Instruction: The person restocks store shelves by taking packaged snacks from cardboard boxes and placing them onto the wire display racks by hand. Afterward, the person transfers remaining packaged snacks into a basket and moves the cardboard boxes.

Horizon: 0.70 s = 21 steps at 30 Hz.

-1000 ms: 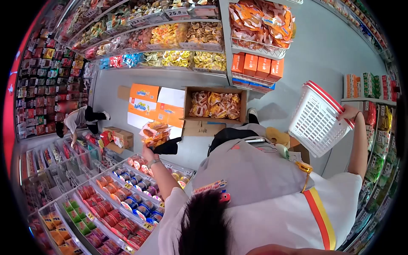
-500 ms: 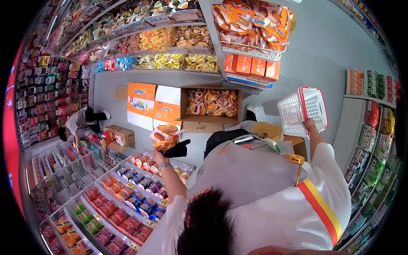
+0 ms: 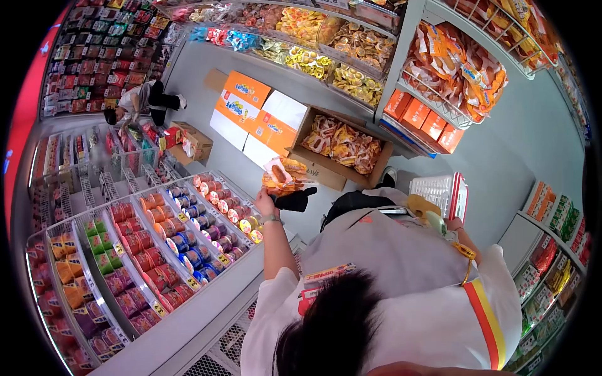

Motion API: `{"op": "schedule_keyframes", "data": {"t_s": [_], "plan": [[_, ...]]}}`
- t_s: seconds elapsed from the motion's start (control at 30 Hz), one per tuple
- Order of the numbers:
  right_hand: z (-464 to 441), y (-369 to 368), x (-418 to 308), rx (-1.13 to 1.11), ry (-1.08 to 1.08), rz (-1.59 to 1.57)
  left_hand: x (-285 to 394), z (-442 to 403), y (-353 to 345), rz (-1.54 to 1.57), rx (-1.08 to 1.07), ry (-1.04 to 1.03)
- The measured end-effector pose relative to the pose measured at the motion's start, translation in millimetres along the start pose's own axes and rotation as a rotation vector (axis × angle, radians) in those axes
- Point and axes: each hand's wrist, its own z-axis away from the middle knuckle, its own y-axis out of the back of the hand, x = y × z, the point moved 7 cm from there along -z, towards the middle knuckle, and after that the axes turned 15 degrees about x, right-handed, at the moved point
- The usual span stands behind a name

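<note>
My left hand [image 3: 264,202], with a watch on its wrist, grips several clear-and-orange snack packets [image 3: 285,175]; a brown sausage-like piece shows through the top one. A black cloth-like thing [image 3: 296,200] hangs beside the same hand; I cannot tell how it is held. At my right side, my right hand [image 3: 456,224] is closed on the red rim of a white plastic shopping basket [image 3: 433,187], partly hidden by my body. An open carton [image 3: 323,168] of similar packets sits on the floor just beyond my left hand.
Orange-and-white flattened cartons [image 3: 241,109] lie beside the open one. A slanted display of cup snacks [image 3: 160,250] fills the left. Wire baskets of packets [image 3: 451,75] stand ahead over orange boxes [image 3: 433,122]. Another person [image 3: 141,99] crouches at far left; shelves [image 3: 545,244] line the right.
My view has turned, so the shelves and cartons sit further right. The basket has come lower and closer to my body. My left hand still holds the packets, now tilted differently.
</note>
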Motion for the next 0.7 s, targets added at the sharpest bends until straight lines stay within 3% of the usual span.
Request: {"op": "schedule_keyframes", "data": {"t_s": [0.2, 0.43, 0.6, 0.7], "plan": [[4, -5, -7, 0.161, 0.017, 0.111, -12, -16, 14, 0.002, -0.064, 0.107], [91, -30, -57, 0.367, 0.17, -0.042, -19, -100, 36, -0.034, -0.166, 0.113], [170, -88, -97, 0.384, 0.107, -0.011, -7, -176, 32, -0.163, -0.302, -0.064], [183, -105, -105, 0.353, 0.069, 0.019, 14, -210, 37, -0.11, -0.299, -0.068]]}}
